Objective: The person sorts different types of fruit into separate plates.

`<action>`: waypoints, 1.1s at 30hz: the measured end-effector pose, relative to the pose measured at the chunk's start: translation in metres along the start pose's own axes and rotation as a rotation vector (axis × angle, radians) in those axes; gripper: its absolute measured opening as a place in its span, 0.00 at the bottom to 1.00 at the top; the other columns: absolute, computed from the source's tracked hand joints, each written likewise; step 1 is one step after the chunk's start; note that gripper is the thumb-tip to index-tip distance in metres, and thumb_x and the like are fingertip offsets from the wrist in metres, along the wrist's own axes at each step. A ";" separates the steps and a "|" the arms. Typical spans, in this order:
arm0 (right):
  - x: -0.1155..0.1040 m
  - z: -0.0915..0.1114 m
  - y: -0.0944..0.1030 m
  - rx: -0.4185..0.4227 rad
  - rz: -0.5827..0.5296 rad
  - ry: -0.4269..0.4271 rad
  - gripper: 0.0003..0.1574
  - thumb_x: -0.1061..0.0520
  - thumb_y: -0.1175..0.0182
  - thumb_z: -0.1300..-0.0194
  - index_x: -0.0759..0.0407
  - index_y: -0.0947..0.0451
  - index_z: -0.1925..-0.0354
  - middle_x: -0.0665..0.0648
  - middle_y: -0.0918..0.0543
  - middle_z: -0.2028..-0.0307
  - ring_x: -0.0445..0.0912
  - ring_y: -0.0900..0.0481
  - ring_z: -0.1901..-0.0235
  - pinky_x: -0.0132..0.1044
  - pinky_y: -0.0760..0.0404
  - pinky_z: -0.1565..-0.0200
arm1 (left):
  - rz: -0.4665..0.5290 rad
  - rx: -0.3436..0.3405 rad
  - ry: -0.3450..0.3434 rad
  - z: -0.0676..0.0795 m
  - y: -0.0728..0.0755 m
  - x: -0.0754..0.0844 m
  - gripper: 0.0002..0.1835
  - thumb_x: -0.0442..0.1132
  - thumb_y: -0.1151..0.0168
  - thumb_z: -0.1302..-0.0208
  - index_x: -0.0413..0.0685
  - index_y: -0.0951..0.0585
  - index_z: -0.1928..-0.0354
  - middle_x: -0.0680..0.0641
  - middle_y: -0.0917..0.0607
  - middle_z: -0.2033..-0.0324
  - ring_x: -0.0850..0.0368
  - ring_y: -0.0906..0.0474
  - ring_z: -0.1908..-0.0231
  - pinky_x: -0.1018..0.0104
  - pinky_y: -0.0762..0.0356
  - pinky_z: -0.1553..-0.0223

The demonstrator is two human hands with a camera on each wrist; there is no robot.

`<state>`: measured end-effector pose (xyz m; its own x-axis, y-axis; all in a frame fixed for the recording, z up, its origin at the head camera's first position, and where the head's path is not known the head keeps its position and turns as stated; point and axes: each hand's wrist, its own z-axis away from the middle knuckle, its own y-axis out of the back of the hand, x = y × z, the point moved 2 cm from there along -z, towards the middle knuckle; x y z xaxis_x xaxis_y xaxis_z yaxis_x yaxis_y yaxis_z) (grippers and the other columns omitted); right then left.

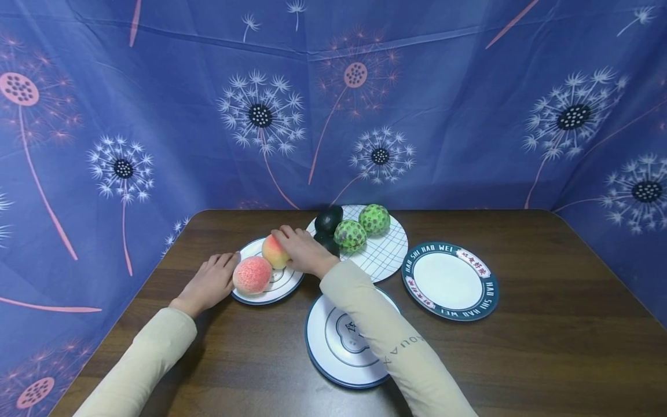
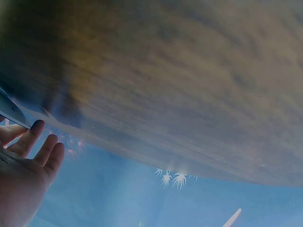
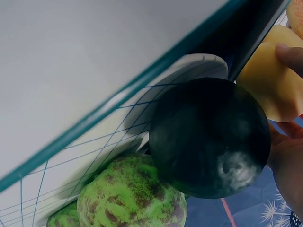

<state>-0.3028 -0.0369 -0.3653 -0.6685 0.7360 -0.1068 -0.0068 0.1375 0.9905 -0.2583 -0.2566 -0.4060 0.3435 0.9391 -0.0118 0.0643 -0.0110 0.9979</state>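
Note:
My right hand (image 1: 304,252) grips a yellow-and-red peach (image 1: 274,251), thumb on one side and fingers on the other in the right wrist view. The peach is over a small white plate with a blue rim (image 1: 283,288). Beside it on that plate sits a pinker, rough-skinned peach (image 1: 252,275). My left hand (image 1: 208,282) rests at the plate's left side, next to the pink peach. In the left wrist view its fingers (image 2: 53,153) are loosely spread, with one fingertip right at the plate's rim (image 2: 13,111).
A grid-patterned plate (image 1: 388,255) behind holds two dark green avocado-like fruits (image 1: 328,220) and two bumpy green fruits (image 1: 374,219). Under my right forearm lies a white blue-rimmed plate (image 1: 333,353). A green-rimmed plate with lettering (image 1: 449,282) lies right, on the brown table (image 1: 552,324).

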 end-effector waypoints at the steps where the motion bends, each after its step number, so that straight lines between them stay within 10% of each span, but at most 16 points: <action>1: 0.000 0.000 0.000 -0.006 0.004 -0.005 0.47 0.53 0.36 0.45 0.54 0.48 0.32 0.55 0.37 0.39 0.50 0.33 0.43 0.44 0.37 0.36 | 0.000 0.000 0.000 0.000 0.000 0.000 0.29 0.45 0.56 0.33 0.34 0.42 0.35 0.32 0.34 0.40 0.34 0.40 0.41 0.39 0.43 0.40; 33: 0.032 0.038 0.030 0.168 0.111 0.026 0.34 0.50 0.43 0.39 0.54 0.39 0.36 0.55 0.33 0.39 0.50 0.33 0.42 0.48 0.33 0.42 | -0.027 0.068 0.016 0.001 0.006 0.000 0.26 0.44 0.52 0.35 0.39 0.34 0.38 0.36 0.29 0.43 0.34 0.37 0.43 0.38 0.38 0.44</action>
<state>-0.2963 0.0163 -0.3423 -0.6772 0.7357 0.0067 0.1907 0.1668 0.9674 -0.2570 -0.2569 -0.4004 0.3259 0.9447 -0.0371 0.1368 -0.0083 0.9906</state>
